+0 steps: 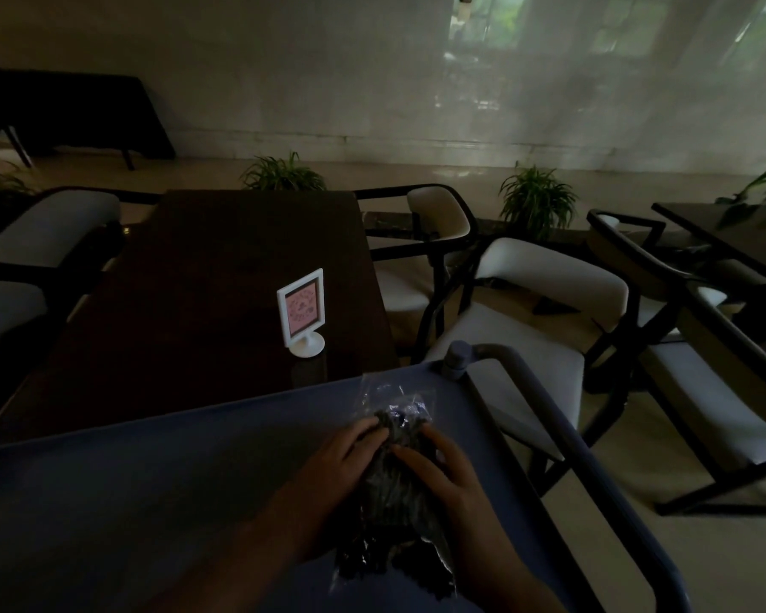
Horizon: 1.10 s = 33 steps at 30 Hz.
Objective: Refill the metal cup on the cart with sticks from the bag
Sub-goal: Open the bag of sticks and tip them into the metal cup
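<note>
Bag point(392, 488): crinkly clr plastic; dark sticks point(401, 424)

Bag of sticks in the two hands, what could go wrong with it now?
1. The left hand and right hand both hold the bag; if it tears open suddenly, the sticks may scatter over the cart top.
2. The bag lies near the cart's right side by the rail, so loose sticks might drop to the floor.
3. It is very dim, so fallen sticks would be hard to spot.
</note>
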### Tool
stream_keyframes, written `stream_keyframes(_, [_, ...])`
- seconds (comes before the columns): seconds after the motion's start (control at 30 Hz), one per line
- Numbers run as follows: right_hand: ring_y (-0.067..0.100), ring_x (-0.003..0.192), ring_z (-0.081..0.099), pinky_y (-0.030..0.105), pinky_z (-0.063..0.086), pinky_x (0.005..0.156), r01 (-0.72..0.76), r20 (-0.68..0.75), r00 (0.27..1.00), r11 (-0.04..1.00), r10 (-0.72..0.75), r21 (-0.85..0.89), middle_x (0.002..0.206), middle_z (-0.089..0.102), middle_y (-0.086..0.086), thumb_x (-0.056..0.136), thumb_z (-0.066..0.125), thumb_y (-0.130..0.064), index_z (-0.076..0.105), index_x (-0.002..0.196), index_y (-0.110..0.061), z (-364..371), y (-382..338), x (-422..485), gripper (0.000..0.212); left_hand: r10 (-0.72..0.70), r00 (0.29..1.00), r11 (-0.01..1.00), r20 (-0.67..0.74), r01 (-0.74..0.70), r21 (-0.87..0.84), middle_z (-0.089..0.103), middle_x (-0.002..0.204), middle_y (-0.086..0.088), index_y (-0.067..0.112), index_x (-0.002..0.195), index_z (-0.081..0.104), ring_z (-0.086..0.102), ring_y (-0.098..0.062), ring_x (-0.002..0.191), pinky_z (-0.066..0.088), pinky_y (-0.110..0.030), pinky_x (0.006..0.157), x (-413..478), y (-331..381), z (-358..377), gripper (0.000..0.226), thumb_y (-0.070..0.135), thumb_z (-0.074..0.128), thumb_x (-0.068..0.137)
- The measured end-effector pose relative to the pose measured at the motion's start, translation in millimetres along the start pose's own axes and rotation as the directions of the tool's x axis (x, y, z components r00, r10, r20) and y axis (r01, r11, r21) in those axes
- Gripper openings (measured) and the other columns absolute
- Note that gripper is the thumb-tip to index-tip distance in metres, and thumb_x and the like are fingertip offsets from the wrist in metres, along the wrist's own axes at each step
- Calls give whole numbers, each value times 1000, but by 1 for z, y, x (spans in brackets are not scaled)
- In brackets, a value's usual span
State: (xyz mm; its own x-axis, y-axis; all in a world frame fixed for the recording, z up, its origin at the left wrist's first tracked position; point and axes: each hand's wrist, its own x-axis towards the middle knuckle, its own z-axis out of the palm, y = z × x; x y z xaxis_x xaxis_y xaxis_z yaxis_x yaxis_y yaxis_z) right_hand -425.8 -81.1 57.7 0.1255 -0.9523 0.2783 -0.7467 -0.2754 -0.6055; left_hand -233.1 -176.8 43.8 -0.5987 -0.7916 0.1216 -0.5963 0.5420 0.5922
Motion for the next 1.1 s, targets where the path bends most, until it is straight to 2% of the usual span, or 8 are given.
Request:
stream_keyframes(0.1, [-7,145,9,10,14,114,-28,25,999,999,29,-34,158,9,-24,86,31,-77,28,142,-57,-2,3,3,60,146,989,983,-15,-144,114,37,152,-1,19,145,39,31,-9,139,19,-29,114,-4,8,-5,60,45,41,92])
stream_keyframes(0.2, [-18,139,13,0,13,107,-50,58,997,999,51,-16,152,12,-36,83,30,-80,25,140,-63,-11,-1,7,59,94,995,995,37,-94,13,23,153,13,24,151,27,13,6,139,7,-12,113,-6,14,-13,70,57,36,90])
stream_keyframes(0.37, [-18,130,33,12,21,111,-17,93,995,999,21,-45,140,27,-42,87,41,-70,22,134,-67,-21,-6,21,51,87,993,996,85,-90,26,32,155,2,19,149,31,32,-11,140,16,-10,107,3,20,-24,65,42,52,92])
stream_keyframes(0.5, [-5,124,48,2,31,98,-44,106,993,998,48,-43,135,33,-40,85,54,-62,25,136,-63,-22,-9,22,58,81,988,996,131,-86,31,29,158,1,20,151,28,34,-16,142,21,-15,109,5,19,-25,67,37,57,93])
stream_keyframes(0.67, [3,145,26,24,31,114,36,76,997,999,-33,-33,159,17,-22,88,44,-70,26,145,-52,-14,-1,12,62,107,985,990,137,-119,79,-2,159,9,32,152,17,9,-11,145,12,-21,113,-7,17,-14,75,61,42,87])
stream_keyframes(0.83, [-3,142,27,25,32,113,-29,36,999,999,28,31,153,22,-28,85,31,-79,40,138,-48,-11,-3,3,62,120,990,990,74,-126,71,13,162,4,30,151,23,17,-14,148,15,-24,118,-20,26,-11,71,63,28,89])
stream_keyframes(1.0, [-1,137,35,15,32,110,-4,-10,1000,1000,4,-3,150,28,-27,89,51,-54,46,136,-41,-13,-8,-3,49,142,990,990,-6,-142,26,20,158,6,29,149,31,18,-5,143,13,-13,114,-24,38,-14,63,55,32,92])
stream_keyframes(1.1, [0,134,39,19,35,108,-21,-1,1000,999,21,34,145,33,-27,86,52,-59,48,134,-39,-18,-13,-4,52,147,989,989,-4,-147,-1,31,154,4,27,147,38,30,-8,141,22,-18,114,-25,38,-15,61,52,37,92])
